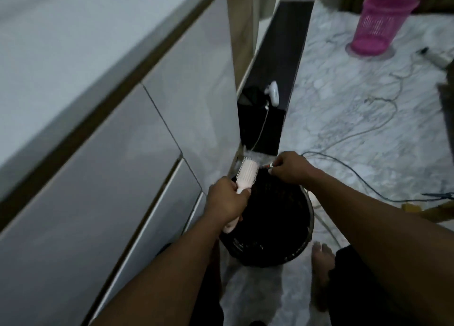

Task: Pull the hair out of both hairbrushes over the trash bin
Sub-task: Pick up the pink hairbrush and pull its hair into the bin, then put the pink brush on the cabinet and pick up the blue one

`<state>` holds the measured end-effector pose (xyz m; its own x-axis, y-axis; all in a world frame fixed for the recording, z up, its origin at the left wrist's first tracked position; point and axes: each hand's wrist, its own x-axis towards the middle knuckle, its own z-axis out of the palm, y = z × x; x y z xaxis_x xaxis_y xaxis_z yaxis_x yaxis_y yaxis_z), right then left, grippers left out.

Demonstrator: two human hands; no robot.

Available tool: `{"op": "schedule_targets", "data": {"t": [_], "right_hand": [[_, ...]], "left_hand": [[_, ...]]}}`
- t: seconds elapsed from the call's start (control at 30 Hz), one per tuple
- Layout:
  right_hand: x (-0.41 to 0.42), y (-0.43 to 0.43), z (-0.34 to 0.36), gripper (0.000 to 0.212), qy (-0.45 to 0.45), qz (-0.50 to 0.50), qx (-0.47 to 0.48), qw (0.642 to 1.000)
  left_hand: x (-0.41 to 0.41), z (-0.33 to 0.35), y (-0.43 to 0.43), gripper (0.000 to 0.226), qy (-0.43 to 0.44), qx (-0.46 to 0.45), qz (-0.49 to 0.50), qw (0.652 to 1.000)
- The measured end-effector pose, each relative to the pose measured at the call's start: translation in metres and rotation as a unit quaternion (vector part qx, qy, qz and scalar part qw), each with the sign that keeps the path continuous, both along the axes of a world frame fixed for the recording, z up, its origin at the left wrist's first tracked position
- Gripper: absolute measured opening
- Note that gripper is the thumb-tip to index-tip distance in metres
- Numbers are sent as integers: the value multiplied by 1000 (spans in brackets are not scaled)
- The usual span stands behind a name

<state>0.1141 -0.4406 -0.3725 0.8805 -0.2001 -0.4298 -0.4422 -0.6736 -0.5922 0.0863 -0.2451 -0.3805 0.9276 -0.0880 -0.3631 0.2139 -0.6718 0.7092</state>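
Observation:
A pale pink hairbrush (246, 174) is gripped by its handle in my left hand (227, 201), with the bristle head pointing up and away over a black trash bin (303, 237) on the floor. My right hand (291, 167) is just right of the brush head, fingers pinched together on something small and thin, probably hair; the blur hides what it is. Both hands hang above the bin's dark opening. A second hairbrush is not visible.
White drawer fronts (118, 178) run along the left. A pink slatted basket (383, 23) stands far right on the marble floor, with loose cables (363, 129) trailing across it. A white plug device (274, 92) sits on a dark strip. My bare foot (321, 271) is beside the bin.

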Motion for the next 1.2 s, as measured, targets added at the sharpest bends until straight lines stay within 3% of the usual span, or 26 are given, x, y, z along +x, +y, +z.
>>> {"op": "schedule_targets", "data": {"t": [0.2, 0.4, 0.57, 0.83, 1.0, 1.2], "right_hand": [[-14, 29, 160, 37, -111, 69, -24, 991], [-46, 79, 290, 37, -232, 99, -50, 967], [-67, 144, 363, 41, -301, 140, -41, 942], [-85, 283, 398, 34, -331, 265, -5, 906], [-91, 364, 378, 36, -316, 338, -24, 886], [-89, 413, 340, 41, -266, 362, -80, 890]], "left_hand": [[-7, 136, 26, 49, -153, 78, 6, 985], [-33, 264, 67, 46, -305, 145, 69, 939], [-64, 331, 126, 43, -363, 201, 127, 901], [-117, 368, 271, 30, -345, 242, 279, 863], [-150, 352, 339, 20, -289, 258, 350, 853], [-157, 317, 374, 17, -225, 279, 366, 859]]}}
